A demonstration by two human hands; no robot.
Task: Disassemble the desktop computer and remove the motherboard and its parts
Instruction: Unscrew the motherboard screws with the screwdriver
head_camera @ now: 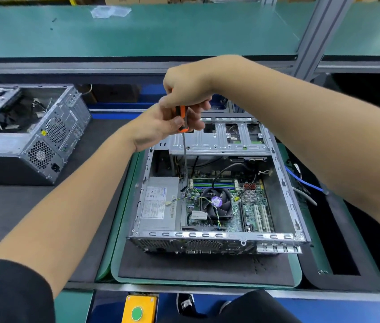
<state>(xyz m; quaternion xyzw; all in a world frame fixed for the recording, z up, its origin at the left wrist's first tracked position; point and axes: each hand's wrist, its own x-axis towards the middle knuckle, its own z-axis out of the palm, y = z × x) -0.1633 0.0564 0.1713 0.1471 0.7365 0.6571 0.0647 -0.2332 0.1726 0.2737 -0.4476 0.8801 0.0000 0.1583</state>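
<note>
An open desktop case [284, 190] lies on a green mat, with its green motherboard [252, 206] showing inside. A black CPU fan [217, 202] sits mid-board and a grey power supply [158, 203] fills the left side. A long screwdriver [182, 120] with an orange and black handle stands upright, its shaft reaching down to the board's upper left corner. My left hand [158, 127] grips the lower handle. My right hand [189, 89] grips the top of the handle from above.
A second stripped computer case [32, 134] lies at the left on the dark belt. A blue cable [303, 180] and grey wires trail right of the open case. A yellow box with a green button [137, 310] sits at the near edge. A green shelf [137, 31] spans above.
</note>
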